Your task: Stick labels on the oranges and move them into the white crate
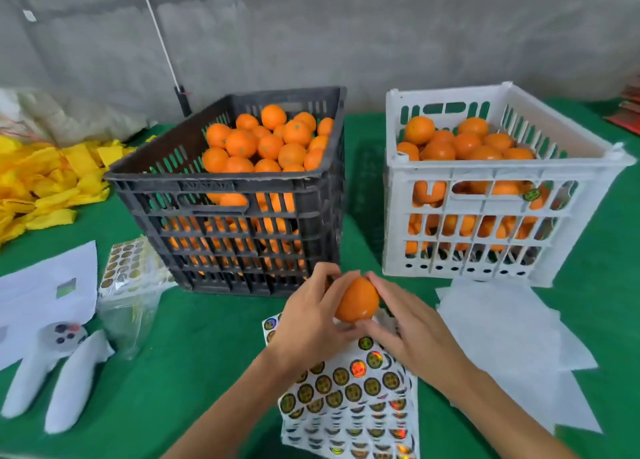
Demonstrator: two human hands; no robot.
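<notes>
At the far left of the green desk point(194, 354) lie yellow cloths point(45, 181), white papers point(45, 285) and a spare sheet of stickers point(128, 264); next comes the black crate point(221, 195), heaped with oranges. In front of it the left hand point(308, 320) cups one orange point(356, 301) from the left side, fingers curled around it; the right hand point(408, 327) holds the same orange from the right, thumb and fingertips on the peel. Both are above the label sheet point(349, 399) (many of its stickers are already gone). At the right stands the white crate point(491, 188), more than half full.

The risk, I think, is that the label goes on creased or lifts at one edge, because the peel is curved; the round fruit could also slip out and roll over the desk. Whether a label is already on this orange I cannot tell; the fingers cover that side, and the sheet is cut off at the lower edge.
</notes>
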